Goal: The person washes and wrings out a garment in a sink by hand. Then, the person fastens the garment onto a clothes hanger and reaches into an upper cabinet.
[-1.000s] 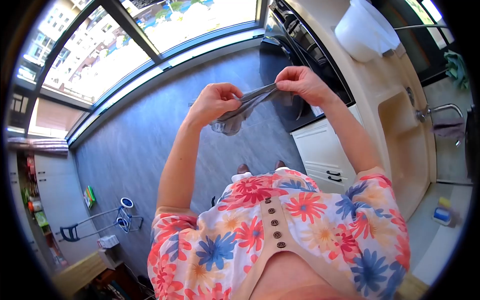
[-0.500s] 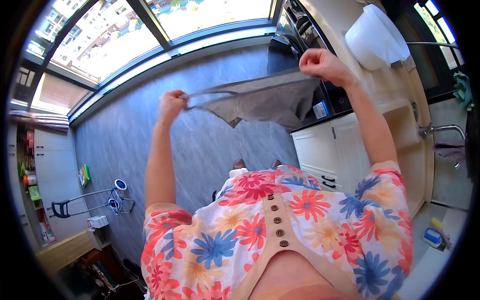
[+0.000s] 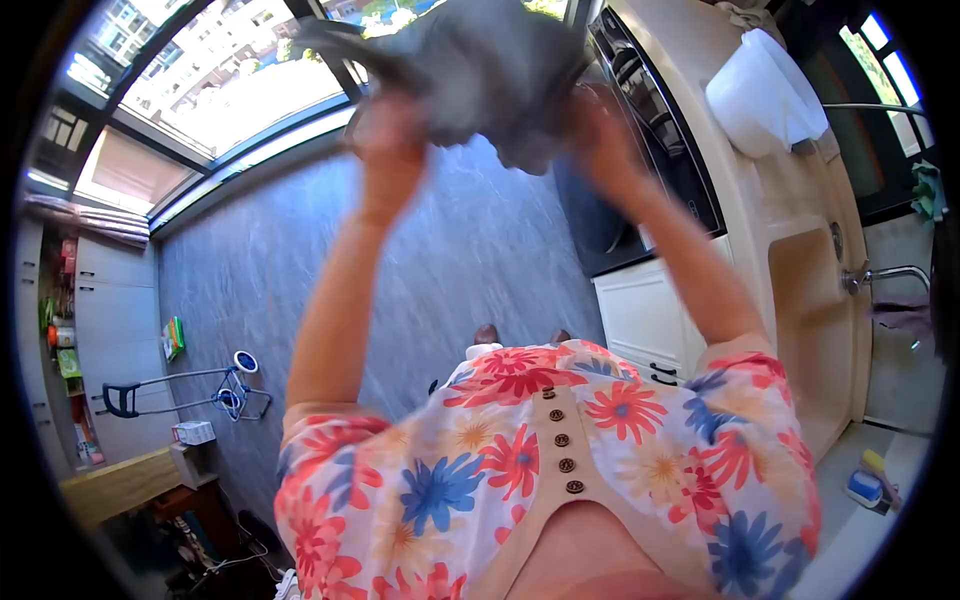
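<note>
A thin grey garment [image 3: 480, 75], blurred by motion, is up in front of me against the window and floor. My left hand [image 3: 392, 135] is closed on its left side. Its right side is gripped in my right hand [image 3: 605, 140], near the front of the black washing machine. The fingers of both hands are smeared, and the garment's exact kind does not show. A darker strip of the cloth sticks out beyond my left hand.
On my right, the counter [image 3: 745, 200] carries a white tub [image 3: 765, 95] and a sink [image 3: 800, 300] with a tap [image 3: 890, 275]. The black washing machine [image 3: 650, 130] sits beneath. A folding trolley [image 3: 180, 390] stands on the left floor [image 3: 470, 260], near cabinets [image 3: 115, 330].
Both hands have gone up and away from me with the garment. They have come closer together, so the cloth that was stretched sideways is now bunched higher up.
</note>
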Motion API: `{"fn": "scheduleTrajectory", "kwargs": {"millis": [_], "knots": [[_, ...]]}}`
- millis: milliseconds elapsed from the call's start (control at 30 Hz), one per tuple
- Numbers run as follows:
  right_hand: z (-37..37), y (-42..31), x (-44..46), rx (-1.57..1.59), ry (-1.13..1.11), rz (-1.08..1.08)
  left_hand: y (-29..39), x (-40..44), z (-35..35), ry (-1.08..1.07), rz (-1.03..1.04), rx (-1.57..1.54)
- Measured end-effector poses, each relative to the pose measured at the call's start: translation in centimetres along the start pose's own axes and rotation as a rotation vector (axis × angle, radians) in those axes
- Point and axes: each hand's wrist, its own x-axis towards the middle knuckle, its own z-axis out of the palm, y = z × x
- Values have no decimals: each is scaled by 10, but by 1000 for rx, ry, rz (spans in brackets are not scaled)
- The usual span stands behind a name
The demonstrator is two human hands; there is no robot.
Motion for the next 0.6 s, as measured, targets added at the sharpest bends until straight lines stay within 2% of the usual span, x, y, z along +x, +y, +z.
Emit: {"fn": "scheduleTrajectory", "kwargs": {"millis": [33,67,100,133,167,200,233,400,467,500,600], "knots": [[57,12,-28,-149,-383,29,-11,-43,51,-358,-96,-53],[92,19,-60,-173,-633,31,-25,-86,62,-593,-228,-109],[105,22,-83,-109,-723,63,-46,-107,34,-737,-450,-132],[96,23,-88,90,-700,171,-69,-96,12,-654,-577,-334],[84,34,-78,519,-925,423,-74,-97,-15,-595,-726,-561],[72,45,-67,858,-1093,773,-66,-106,-40,-550,-893,-782],[47,-6,-71,564,-681,622,-52,-100,-49,-527,-905,-946],[70,-3,-66,566,-815,561,-10,-58,-55,-384,-843,-1531],[58,-6,-68,551,-837,519,6,-49,-54,-297,-778,-1756],[45,-18,-65,560,-858,514,11,-44,-53,-332,-689,-1856],[36,-52,-62,642,-719,280,30,-30,-46,-354,-639,-1907]]}}
